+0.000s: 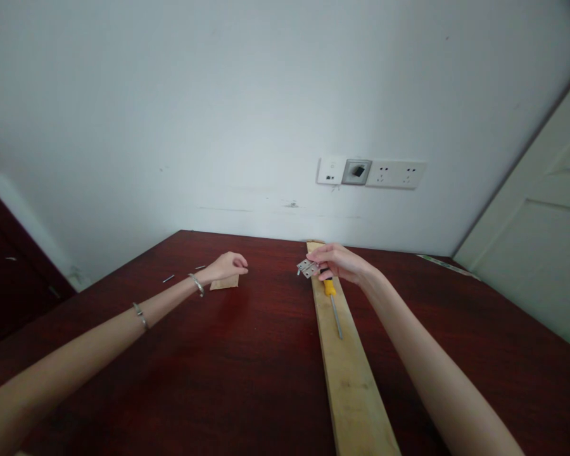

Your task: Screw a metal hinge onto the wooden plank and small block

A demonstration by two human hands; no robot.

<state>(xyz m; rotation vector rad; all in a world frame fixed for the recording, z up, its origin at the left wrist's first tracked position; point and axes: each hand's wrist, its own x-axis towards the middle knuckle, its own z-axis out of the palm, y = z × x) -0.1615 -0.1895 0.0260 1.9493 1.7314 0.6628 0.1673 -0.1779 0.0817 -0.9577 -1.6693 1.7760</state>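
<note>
My right hand [339, 261] is closed on a small silver hinge [306, 268] at the far end of a long pale wooden plank [349, 373]. A screwdriver with a yellow handle [333, 301] lies on the plank under that hand, its metal shaft pointing toward me. My left hand [228, 265] rests with curled fingers on a small light wooden block [224, 283] on the dark red table [218, 361]. Whether it grips the block is unclear. Two bracelets sit on my left forearm.
A couple of small metal screws [168, 278] lie on the table left of the block. A white wall with sockets [370, 172] stands behind the table. A pale door [541, 253] is at the right, dark furniture at the left.
</note>
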